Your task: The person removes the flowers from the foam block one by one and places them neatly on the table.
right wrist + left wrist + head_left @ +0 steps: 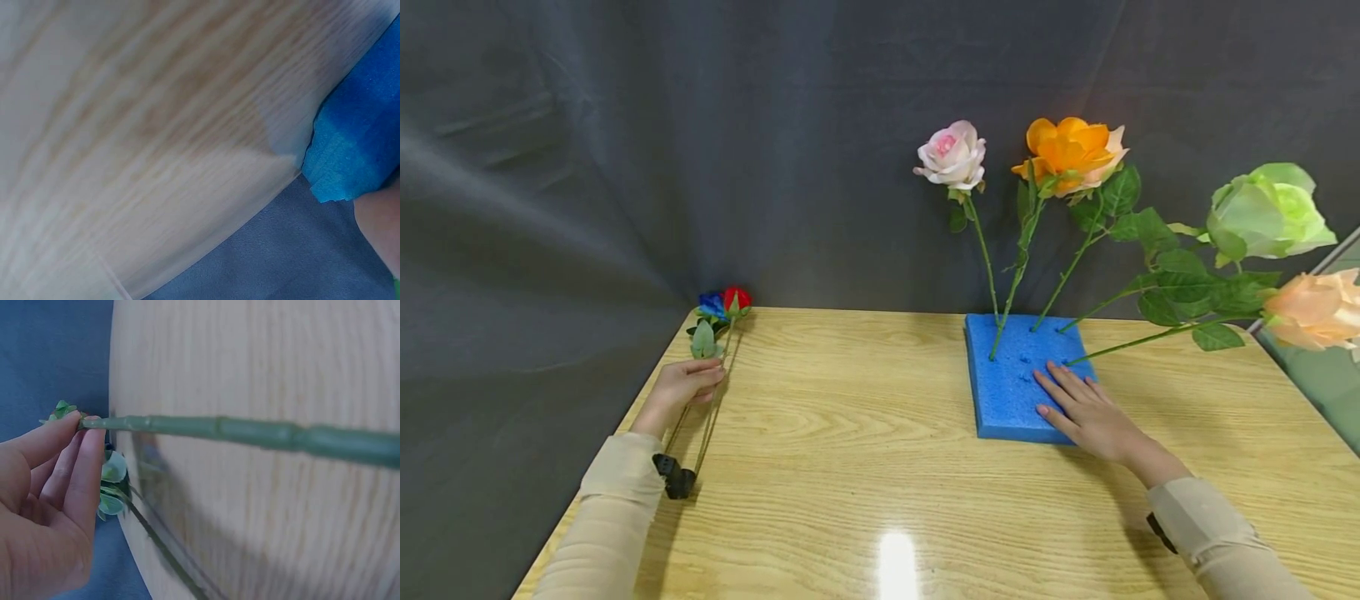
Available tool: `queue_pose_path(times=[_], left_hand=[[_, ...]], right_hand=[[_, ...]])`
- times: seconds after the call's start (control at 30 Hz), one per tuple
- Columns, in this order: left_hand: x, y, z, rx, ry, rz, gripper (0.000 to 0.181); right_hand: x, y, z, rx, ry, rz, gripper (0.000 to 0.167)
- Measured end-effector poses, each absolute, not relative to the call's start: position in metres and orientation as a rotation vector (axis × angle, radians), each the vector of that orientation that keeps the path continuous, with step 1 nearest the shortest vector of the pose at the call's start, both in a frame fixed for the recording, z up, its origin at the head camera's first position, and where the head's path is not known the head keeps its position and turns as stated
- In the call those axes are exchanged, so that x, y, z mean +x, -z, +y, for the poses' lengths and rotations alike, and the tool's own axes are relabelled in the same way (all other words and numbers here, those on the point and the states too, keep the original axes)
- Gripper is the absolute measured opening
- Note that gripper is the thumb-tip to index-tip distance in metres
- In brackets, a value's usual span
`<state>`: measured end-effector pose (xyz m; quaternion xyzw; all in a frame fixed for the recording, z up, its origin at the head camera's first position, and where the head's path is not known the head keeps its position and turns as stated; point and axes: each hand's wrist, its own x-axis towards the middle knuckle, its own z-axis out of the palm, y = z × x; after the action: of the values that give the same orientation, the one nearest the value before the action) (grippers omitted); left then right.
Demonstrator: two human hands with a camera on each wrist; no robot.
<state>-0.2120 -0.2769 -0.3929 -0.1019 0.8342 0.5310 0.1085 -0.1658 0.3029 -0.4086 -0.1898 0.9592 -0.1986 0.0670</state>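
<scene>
At the left end of the table my left hand (687,385) pinches a thin green stem (262,432) between thumb and fingertips. This stem appears to belong to the red rose (737,299). Beside it lies a blue flower (711,306) with pale green leaves (703,340), its stem (164,549) on the table. My right hand (1093,417) rests with fingers spread and straight on a blue foam block (1009,408). Only part of that hand and the block's side show in the right wrist view.
In the block stand a pale pink rose (953,156), an orange flower (1071,150) with a peach bloom partly behind it, a green rose (1266,212) and a peach rose (1317,308). The last two lean far right. A dark curtain (827,167) hangs behind the table (850,467).
</scene>
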Motion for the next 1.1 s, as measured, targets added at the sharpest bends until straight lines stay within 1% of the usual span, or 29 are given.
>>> queue_pose_path(times=[0.17, 0.43, 0.9, 1.1], left_hand=[[-0.213, 0.398, -0.278, -0.336, -1.532, 2.454, 0.053], [-0.214, 0.402, -0.274, -0.291, -1.523, 2.489, 0.051], [-0.217, 0.407, -0.273, -0.307, -1.530, 2.475, 0.049], [-0.217, 0.407, -0.272, -0.276, -1.506, 2.508, 0.048]], right_hand=[[-0.166, 0.408, 0.303, -0.578, 0.599, 2.896, 0.063], [-0.166, 0.408, 0.303, -0.576, 0.602, 2.902, 0.063], [-0.165, 0.410, 0.303, -0.573, 0.608, 2.906, 0.063], [-0.165, 0.409, 0.303, -0.569, 0.614, 2.901, 0.063]])
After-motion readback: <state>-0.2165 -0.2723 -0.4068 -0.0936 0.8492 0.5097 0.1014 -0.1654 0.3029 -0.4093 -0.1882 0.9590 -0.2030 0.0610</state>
